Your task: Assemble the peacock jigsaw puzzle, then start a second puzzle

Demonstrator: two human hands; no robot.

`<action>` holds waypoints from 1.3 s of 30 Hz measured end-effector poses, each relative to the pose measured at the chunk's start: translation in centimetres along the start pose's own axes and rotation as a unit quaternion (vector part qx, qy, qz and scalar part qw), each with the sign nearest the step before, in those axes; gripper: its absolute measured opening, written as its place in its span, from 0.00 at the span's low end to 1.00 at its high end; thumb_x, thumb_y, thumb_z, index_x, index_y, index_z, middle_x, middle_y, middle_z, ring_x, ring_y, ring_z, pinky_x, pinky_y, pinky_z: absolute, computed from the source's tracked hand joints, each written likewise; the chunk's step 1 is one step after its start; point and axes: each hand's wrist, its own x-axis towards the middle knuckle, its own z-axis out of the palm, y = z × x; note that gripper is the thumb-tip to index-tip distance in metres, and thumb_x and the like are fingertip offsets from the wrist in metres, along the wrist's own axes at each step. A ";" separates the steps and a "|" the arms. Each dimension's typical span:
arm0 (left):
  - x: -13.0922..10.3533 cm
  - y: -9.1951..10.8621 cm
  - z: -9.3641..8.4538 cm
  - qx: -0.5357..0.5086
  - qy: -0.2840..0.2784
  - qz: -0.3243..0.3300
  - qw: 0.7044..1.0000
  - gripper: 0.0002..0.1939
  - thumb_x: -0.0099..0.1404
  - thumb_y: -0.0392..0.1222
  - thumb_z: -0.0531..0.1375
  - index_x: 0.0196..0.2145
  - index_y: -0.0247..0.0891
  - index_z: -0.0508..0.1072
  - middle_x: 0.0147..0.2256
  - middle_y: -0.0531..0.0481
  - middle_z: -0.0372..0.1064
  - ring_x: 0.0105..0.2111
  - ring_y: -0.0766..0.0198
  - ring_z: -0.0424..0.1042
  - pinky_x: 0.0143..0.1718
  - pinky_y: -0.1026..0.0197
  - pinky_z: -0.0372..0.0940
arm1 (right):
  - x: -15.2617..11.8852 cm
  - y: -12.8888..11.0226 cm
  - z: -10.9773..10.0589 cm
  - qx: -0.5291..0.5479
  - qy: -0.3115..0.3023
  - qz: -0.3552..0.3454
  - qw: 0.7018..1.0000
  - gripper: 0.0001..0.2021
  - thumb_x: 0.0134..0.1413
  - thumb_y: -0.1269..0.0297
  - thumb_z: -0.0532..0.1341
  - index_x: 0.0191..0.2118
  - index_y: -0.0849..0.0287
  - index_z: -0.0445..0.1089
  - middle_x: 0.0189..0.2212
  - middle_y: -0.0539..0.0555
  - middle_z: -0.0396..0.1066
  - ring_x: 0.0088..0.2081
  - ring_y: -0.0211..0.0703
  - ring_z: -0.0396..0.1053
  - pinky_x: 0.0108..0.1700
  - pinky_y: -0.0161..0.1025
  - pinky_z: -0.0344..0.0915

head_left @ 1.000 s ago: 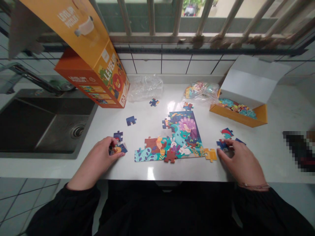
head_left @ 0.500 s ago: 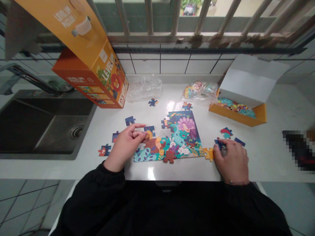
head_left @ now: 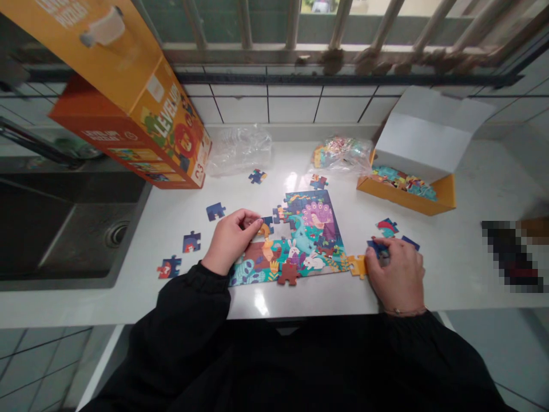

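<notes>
My left hand (head_left: 234, 237) pinches a blue and orange puzzle piece (head_left: 266, 225) at the upper left edge of the partly joined puzzle (head_left: 315, 252). My right hand (head_left: 398, 272) rests on the counter at the right, its fingertips on a dark blue piece (head_left: 374, 247) that they partly cover. Beside its thumb lies a yellow piece (head_left: 357, 266), near the puzzle's lower right corner. A brown piece (head_left: 287, 274) overlaps the puzzle's bottom edge. Left of my left hand lie a plain blue piece (head_left: 215, 211) and a red and blue piece (head_left: 170, 267).
An orange puzzle box (head_left: 141, 131) stands at the back left, beside the sink (head_left: 77, 229). Clear plastic wrap (head_left: 242, 150) and a bag of pieces (head_left: 343, 154) lie near the wall. An open yellow box (head_left: 405, 194) holds more pieces at the right.
The view has shifted slightly. My left hand has moved in against the piece by the puzzle, its fingers now more curled. My right hand has stayed near the dark blue piece.
</notes>
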 end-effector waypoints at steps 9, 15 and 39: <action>0.4 -1.6 0.4 -0.057 0.076 -0.045 0.994 0.18 0.69 0.53 0.67 0.51 0.41 0.78 0.37 0.49 0.80 0.28 0.62 0.78 0.30 0.60 0.72 | 0.1 -0.3 -0.1 0.029 0.010 -0.002 1.000 0.16 0.68 0.54 0.58 0.52 0.56 0.76 0.54 0.66 0.74 0.57 0.64 0.68 0.57 0.58 0.63; 1.2 -2.9 0.5 -0.058 0.122 -0.011 0.991 0.21 0.68 0.46 0.67 0.57 0.42 0.74 0.51 0.42 0.80 0.50 0.53 0.83 0.55 0.49 0.77 | 0.3 1.4 -0.4 0.170 0.056 0.055 0.982 0.17 0.73 0.57 0.52 0.53 0.58 0.74 0.50 0.63 0.76 0.53 0.57 0.73 0.58 0.54 0.67; 0.9 -1.3 0.4 0.015 0.110 0.014 0.994 0.11 0.66 0.48 0.64 0.43 0.41 0.78 0.38 0.50 0.77 0.35 0.61 0.74 0.40 0.59 0.71 | -0.4 1.5 -3.0 0.082 -0.078 -0.156 0.981 0.18 0.77 0.52 0.56 0.54 0.56 0.79 0.48 0.60 0.84 0.46 0.53 0.83 0.50 0.47 0.77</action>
